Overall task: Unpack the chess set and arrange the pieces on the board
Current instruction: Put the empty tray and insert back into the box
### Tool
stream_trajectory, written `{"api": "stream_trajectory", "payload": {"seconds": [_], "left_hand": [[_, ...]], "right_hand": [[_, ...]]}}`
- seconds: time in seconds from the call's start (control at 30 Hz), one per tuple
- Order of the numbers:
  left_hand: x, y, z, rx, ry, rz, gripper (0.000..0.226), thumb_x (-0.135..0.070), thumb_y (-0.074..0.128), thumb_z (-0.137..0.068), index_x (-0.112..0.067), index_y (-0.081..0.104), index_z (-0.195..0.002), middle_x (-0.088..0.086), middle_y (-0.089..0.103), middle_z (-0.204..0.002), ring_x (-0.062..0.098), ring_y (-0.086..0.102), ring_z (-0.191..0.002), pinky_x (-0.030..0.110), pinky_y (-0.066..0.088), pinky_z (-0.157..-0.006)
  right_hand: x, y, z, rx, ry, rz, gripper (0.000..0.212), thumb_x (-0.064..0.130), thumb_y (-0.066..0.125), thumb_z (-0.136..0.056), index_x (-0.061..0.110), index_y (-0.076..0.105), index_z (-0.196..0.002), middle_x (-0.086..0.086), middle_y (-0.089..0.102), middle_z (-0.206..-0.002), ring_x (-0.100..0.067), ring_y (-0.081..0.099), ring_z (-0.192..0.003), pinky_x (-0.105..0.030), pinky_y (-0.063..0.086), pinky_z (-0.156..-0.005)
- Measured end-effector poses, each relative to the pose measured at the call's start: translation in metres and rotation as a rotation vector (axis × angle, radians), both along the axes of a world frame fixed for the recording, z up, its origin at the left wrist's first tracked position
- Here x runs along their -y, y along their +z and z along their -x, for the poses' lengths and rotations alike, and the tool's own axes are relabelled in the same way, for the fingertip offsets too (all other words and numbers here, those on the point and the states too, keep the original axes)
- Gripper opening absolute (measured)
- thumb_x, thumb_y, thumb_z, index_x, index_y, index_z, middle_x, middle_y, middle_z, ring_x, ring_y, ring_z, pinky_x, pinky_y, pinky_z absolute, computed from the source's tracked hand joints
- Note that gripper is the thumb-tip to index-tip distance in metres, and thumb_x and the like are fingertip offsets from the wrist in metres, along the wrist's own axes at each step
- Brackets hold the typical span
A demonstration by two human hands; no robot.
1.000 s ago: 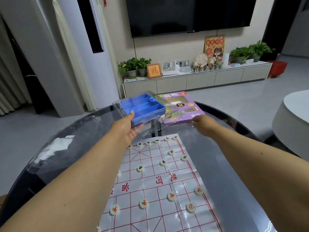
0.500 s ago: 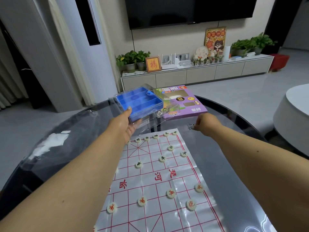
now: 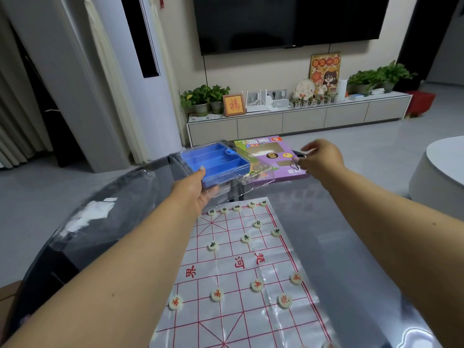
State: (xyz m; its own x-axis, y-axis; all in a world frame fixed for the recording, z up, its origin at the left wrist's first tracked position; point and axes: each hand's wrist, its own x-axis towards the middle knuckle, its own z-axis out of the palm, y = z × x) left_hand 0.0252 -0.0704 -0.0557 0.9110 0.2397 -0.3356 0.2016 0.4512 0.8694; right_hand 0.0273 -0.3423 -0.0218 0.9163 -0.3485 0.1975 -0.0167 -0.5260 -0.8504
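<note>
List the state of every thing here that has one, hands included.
blue tray: empty, inside the clear case, held at its near edge
clear case: lid open
purple box: lying flat on the table
board sheet: unrolled flat, pieces standing on it
television: off, dark
left hand: grips the tray and case
right hand: pinches a small wire ring

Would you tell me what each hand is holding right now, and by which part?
The left hand grips the blue tray in its clear case at the near corner. The right hand pinches a small metal ring; what it is cannot be told.
</note>
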Motion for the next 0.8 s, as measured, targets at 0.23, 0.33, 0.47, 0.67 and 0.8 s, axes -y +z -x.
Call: {"api": "stream_trajectory", "payload": {"seconds": [0.23, 0.33, 0.47, 0.67, 0.8], "left_hand": [[0.014, 0.015, 0.01, -0.014, -0.027, -0.052, 0.035, -0.022, 0.067, -0.089, -0.007, 0.056, -0.118, 0.016, 0.07, -0.107, 0.036, 0.072, -0.081, 0.053, 0.058, -0.074], [0.018, 0.019, 0.014, -0.029, -0.067, -0.128, 0.035, -0.031, 0.065, -0.09, -0.011, 0.058, -0.117, 0.012, 0.071, -0.103, 0.035, 0.072, -0.086, 0.052, 0.057, -0.083], [0.017, 0.025, 0.016, -0.022, -0.066, -0.151, 0.035, -0.033, 0.064, -0.09, -0.012, 0.058, -0.117, 0.01, 0.072, -0.098, 0.032, 0.071, -0.09, 0.049, 0.056, -0.087], [0.015, 0.028, 0.016, -0.004, -0.067, -0.11, 0.031, -0.028, 0.061, -0.093, -0.008, 0.058, -0.117, 0.015, 0.073, -0.096, 0.025, 0.071, -0.082, 0.039, 0.059, -0.071], [0.017, 0.028, 0.018, -0.011, -0.055, -0.102, 0.027, -0.026, 0.063, -0.091, -0.008, 0.062, -0.112, 0.009, 0.071, -0.1, 0.024, 0.07, -0.076, 0.042, 0.059, -0.076]], "right_hand": [[-0.08, 0.053, 0.038, 0.052, 0.44, -0.04, 0.016, 0.014, 0.076, -0.077, 0.008, 0.067, -0.089, 0.0, 0.064, -0.07, -0.006, 0.052, -0.053, -0.014, 0.039, -0.043], [-0.103, 0.049, 0.043, 0.062, 0.501, 0.114, 0.013, 0.02, 0.077, -0.077, 0.012, 0.067, -0.081, -0.001, 0.065, -0.071, -0.01, 0.049, -0.056, -0.022, 0.041, -0.052], [-0.113, 0.043, 0.045, 0.047, 0.551, 0.237, 0.016, 0.023, 0.077, -0.077, 0.022, 0.063, -0.07, 0.001, 0.066, -0.071, -0.012, 0.054, -0.062, -0.027, 0.047, -0.057], [-0.104, 0.042, 0.048, 0.115, 0.483, 0.374, 0.015, 0.026, 0.075, -0.079, 0.018, 0.071, -0.092, 0.011, 0.057, -0.077, 0.0, 0.047, -0.063, -0.007, 0.032, -0.049], [-0.098, 0.035, 0.045, 0.128, 0.438, 0.398, 0.013, 0.027, 0.073, -0.081, 0.02, 0.075, -0.091, 0.006, 0.058, -0.089, -0.011, 0.055, -0.082, -0.024, 0.046, -0.067]]}}
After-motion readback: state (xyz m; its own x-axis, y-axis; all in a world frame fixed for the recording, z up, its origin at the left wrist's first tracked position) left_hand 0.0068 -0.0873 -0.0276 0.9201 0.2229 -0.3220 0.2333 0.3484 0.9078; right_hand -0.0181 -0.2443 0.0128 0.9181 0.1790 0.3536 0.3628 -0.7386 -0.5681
